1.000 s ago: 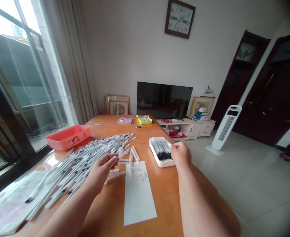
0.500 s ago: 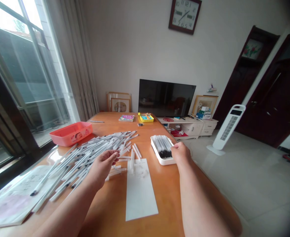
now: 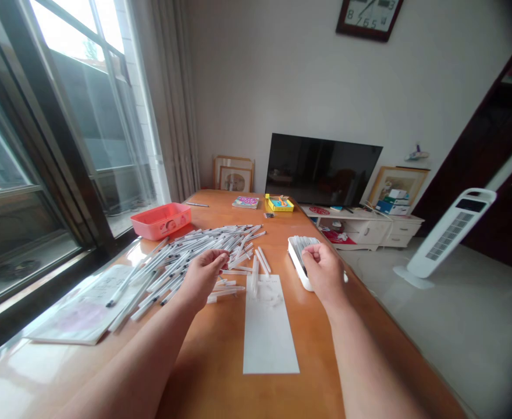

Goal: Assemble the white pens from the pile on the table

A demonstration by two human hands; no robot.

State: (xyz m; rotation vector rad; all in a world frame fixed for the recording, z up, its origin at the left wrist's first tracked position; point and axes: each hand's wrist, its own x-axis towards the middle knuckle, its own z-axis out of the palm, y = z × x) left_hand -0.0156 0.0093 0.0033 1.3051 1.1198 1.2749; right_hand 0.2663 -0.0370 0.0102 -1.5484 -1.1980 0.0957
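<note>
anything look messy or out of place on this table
Only the pens: a loose heap sprawls across the left half of the table by the left hand, lying at crossing angles, a few strayed beside the white sheet. Those in the white tray at the right hand lie lined up. Nothing looks spilled or broken.

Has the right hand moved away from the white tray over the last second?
No. The right hand is still at the near end of the white tray; only the camera view swung.
</note>
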